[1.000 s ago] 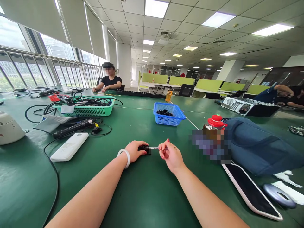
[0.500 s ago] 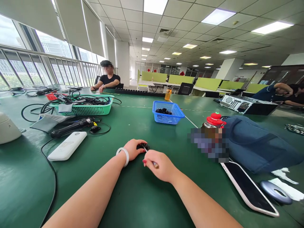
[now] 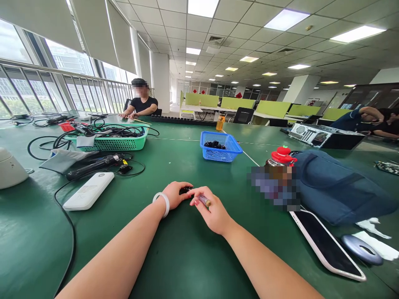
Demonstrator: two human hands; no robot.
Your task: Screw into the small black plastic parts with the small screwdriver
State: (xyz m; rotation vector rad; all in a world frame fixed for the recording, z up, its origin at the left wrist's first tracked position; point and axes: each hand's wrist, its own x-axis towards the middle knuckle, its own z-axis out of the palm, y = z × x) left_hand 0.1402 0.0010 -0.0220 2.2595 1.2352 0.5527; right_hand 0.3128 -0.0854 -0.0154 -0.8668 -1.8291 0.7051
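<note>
My left hand (image 3: 175, 195), with a white bangle at the wrist, is closed around a small black part (image 3: 185, 190) on the green table (image 3: 187, 257). Much of the part is hidden by my fingers. My right hand (image 3: 215, 214) is closed on a small screwdriver (image 3: 204, 200) with a clear, brownish-ended handle that points back toward me. Its tip is covered by my fingers, right beside the black part. Beyond both hands, a blue plastic basket (image 3: 222, 155) holds several small black pieces (image 3: 214, 145).
On the left lie a white power bank (image 3: 89, 192), loose cables and a green basket (image 3: 115, 144) full of cords. A navy bag (image 3: 336, 187), red-lidded bottle (image 3: 282, 157) and phone (image 3: 327, 243) are on the right. A person (image 3: 143, 101) sits across the table.
My right hand has turned and its fingers have extended along the screwdriver, so more of the handle shows and the shaft is now hidden. My left hand stays on the black part.
</note>
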